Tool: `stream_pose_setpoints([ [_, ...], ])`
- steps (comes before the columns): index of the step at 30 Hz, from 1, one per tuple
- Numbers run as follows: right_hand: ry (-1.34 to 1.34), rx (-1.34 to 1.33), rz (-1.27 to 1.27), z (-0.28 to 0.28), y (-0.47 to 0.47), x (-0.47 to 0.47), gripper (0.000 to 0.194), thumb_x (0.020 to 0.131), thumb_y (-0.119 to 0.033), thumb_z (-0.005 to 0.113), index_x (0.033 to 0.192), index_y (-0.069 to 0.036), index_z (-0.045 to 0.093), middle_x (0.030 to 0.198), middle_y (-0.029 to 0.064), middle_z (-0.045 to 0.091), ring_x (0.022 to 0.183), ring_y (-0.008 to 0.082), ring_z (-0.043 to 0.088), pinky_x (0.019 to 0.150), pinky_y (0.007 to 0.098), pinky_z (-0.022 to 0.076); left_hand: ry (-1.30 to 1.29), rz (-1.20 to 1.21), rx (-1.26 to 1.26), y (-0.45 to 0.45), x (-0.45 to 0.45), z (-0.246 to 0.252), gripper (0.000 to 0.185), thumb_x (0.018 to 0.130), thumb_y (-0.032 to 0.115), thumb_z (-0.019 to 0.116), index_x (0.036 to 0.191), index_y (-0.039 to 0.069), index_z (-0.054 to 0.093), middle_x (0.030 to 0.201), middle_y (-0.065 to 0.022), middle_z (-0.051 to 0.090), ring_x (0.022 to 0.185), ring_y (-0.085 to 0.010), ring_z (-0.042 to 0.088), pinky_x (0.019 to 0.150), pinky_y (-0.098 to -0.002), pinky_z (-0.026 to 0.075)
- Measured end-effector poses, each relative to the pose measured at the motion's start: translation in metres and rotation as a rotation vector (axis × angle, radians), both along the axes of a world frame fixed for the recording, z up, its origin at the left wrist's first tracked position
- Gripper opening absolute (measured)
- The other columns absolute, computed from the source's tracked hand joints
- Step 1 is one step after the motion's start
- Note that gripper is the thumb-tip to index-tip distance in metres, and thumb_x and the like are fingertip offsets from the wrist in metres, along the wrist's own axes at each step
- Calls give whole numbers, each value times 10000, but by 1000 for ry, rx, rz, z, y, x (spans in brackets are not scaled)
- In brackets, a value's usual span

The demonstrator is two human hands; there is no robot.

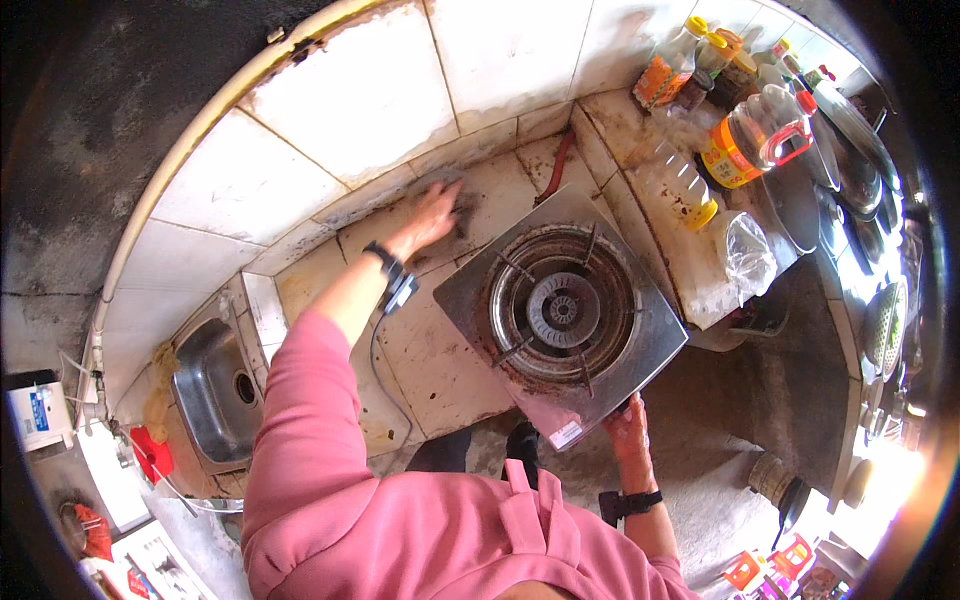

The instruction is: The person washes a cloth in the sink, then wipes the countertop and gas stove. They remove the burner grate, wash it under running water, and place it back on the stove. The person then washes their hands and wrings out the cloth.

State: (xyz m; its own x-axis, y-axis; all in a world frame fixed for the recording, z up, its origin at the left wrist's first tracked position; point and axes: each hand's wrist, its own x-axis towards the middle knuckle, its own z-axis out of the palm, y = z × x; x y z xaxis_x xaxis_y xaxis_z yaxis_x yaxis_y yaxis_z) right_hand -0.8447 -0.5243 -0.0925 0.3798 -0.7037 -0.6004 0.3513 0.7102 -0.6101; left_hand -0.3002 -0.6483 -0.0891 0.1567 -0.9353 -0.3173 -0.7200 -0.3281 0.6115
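Observation:
A single-burner gas stove (630,360) with a metal top sits at an angle on a tiled counter (420,352), its near corner past the counter's front edge. My right hand (630,435) grips the stove's near right side, by the front panel. Behind and left of the stove, my left hand (435,214) reaches down on the stained tiles by the wall. A dark, blurred thing (466,210) lies at its fingers; whether the hand holds it I cannot tell. A red hose (559,165) runs behind the stove.
At the left is a steel sink (214,405). On the raised ledge at the right stand a large oil bottle (750,142), a clear plastic bottle (679,187), sauce bottles (664,71) and a plastic bag (748,255). Pan lids (855,135) line the far right. A thin cable (375,360) hangs by my left wrist.

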Motion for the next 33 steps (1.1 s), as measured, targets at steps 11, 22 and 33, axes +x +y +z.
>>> stream_pose_setpoints([
  [11,30,87,-75,-2,2,-1,645,887,-512,636,1423,-217,433,1315,24,578,1148,253,576,953,448,474,56,-623,82,-111,-30,2,788,771,-68,581,1494,131,337,1537,-192,313,1422,-347,293,1189,-436,249],
  [22,75,172,-116,48,-13,14,596,904,-554,591,1371,-195,499,1297,51,603,1163,267,576,927,460,489,-55,-295,-150,190,-29,-3,709,747,241,772,1373,103,469,1311,-171,472,1210,-386,462,1011,-463,423],
  [33,48,204,-18,110,-37,35,544,916,-539,593,1301,-160,526,1254,67,594,1154,275,565,1003,489,457,-562,60,-106,113,42,3,641,886,334,636,1458,185,390,1349,-191,421,1218,-396,442,983,-509,419],
])
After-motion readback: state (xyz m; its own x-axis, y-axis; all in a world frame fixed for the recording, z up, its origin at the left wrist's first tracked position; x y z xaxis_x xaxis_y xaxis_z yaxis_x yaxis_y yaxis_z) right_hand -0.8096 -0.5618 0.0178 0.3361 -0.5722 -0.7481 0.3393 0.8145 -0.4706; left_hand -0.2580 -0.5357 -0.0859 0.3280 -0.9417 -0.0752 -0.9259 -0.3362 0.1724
